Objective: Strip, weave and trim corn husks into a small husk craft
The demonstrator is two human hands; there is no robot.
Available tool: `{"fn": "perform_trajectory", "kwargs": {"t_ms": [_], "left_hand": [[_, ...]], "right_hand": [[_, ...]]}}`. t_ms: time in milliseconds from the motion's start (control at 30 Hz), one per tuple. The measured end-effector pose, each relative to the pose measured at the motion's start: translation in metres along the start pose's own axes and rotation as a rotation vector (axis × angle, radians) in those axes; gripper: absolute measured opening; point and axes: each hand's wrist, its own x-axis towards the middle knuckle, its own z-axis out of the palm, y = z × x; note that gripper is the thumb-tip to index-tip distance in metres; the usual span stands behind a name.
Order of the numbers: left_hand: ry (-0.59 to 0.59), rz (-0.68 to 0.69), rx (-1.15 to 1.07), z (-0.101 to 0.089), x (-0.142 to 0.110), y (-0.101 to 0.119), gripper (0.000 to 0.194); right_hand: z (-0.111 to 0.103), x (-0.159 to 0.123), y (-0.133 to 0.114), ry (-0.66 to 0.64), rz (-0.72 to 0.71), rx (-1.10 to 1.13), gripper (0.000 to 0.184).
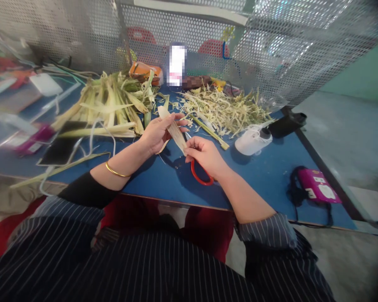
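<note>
A pale dried leaf strip point(175, 129) runs between both hands above the blue table point(264, 184). My left hand point(156, 135) curls round its upper end, palm up, a gold bangle point(116, 171) on the wrist. My right hand point(204, 155) is closed on the strip's lower end and also has red-handled scissors point(199, 176) hooked on its fingers, the handle loop hanging below the palm. The blades are hidden behind the strip and hand.
A heap of green-yellow leaves point(110, 107) lies at the left back, a pile of shredded trimmings point(227, 110) at the right back. A white device point(253, 140), a black object point(286, 123) and a magenta device with a cord point(316, 186) sit on the right. Perforated metal screen point(271, 46) behind.
</note>
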Motion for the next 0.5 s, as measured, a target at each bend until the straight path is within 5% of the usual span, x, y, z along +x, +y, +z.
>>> {"fn": "perform_trajectory", "kwargs": {"t_ms": [233,500], "left_hand": [[0.125,0.144,0.046,-0.013,0.008,0.015,0.025],[0.092,0.023,0.114,-0.022,0.017,0.024,0.051]], "right_hand": [[-0.007,-0.003,0.001,-0.002,0.009,-0.003,0.011],[-0.008,-0.003,0.0,0.001,0.042,0.096,0.011]]}}
